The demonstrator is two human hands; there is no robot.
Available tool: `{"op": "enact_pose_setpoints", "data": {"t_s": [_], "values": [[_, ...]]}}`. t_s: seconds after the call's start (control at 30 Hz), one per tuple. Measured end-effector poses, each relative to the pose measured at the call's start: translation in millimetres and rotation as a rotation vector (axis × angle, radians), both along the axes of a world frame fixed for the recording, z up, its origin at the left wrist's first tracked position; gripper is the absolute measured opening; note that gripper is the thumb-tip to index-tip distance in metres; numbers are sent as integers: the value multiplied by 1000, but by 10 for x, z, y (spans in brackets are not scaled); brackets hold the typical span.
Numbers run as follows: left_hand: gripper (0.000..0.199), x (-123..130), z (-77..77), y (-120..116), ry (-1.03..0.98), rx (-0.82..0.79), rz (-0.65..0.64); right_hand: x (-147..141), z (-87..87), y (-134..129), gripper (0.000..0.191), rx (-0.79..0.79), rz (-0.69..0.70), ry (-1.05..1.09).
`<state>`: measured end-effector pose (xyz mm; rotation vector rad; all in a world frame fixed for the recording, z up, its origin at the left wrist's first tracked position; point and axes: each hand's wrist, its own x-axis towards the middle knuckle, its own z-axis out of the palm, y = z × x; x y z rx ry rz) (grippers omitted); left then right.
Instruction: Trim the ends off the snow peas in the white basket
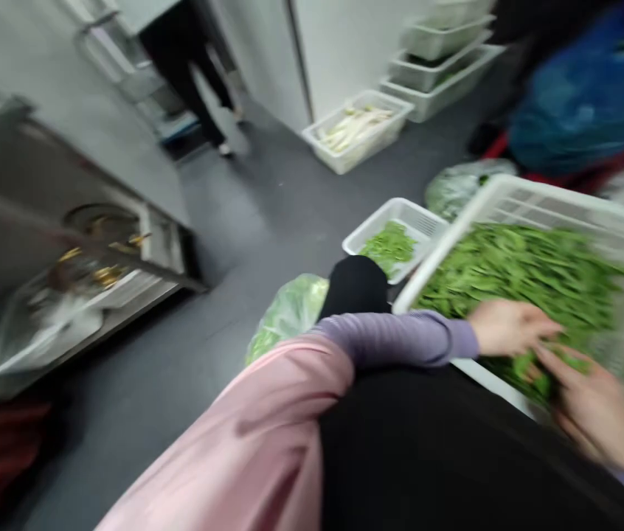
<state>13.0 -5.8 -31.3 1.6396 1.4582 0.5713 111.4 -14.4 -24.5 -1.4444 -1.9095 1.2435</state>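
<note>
A large white plastic basket [572, 195] holds a heap of flat green pods that look like snow peas [527, 273]. Over its near side, my left hand [505, 324] is closed, its fingertips pinched together and meeting those of the other hand. What the left fingertips grip is hidden by blur. My right hand [594, 402] is closed on a few snow peas [533, 372], which show between thumb and fingers. Just beyond the basket's left edge, a smaller white basket [425, 219] on the floor contains more green pods.
A clear bag of greens [287, 313] lies by my knee. White crates [428, 96] are stacked at the back, beside a crate of pale vegetables [339, 158]. Metal shelving [162, 269] stands left. A person in dark trousers [190, 66] is farther off. A blue bag [588, 110] sits right.
</note>
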Motion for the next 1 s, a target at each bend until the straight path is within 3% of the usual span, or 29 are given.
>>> {"op": "enact_pose_setpoints", "data": {"t_s": [0.07, 0.1, 0.17, 0.2, 0.3, 0.4, 0.5, 0.6, 0.7, 0.8, 0.87, 1.0], "values": [[35, -92, 153, -122, 113, -60, -92, 287, 159, -11, 29, -70, -266, 127], [30, -173, 164, -147, 251, -36, -209, 411, 232, 35, 25, -175, -487, 377], [22, -337, 80, -114, 550, 39, -340, 640, 354, 204, 14, -342, -758, 780], [24, -391, 8, -71, 652, 72, -387, 746, 399, 299, 9, -383, -790, 922], [31, -334, -219, 68, 745, 64, -592, 969, 450, 487, 7, -498, -750, 1070], [31, -5, -412, 166, 761, 35, -755, 1002, 414, 506, 4, -558, -642, 1055], [35, 292, -581, 225, 887, -20, -767, 959, 372, 476, 15, -554, -481, 1066], [37, 311, -671, 261, 961, -64, -774, 954, 342, 467, 20, -501, -435, 1004], [33, 117, -623, 327, 921, -59, -758, 971, 308, 471, 22, -355, -476, 800], [26, -64, -463, 401, 801, -79, -623, 954, 263, 463, 16, -128, -467, 447], [23, -120, -322, 417, 694, -137, -545, 909, 219, 435, 13, 47, -357, 151], [30, -117, 1, 338, 520, -173, -465, 748, 77, 311, 20, 345, 4, -285]]}}
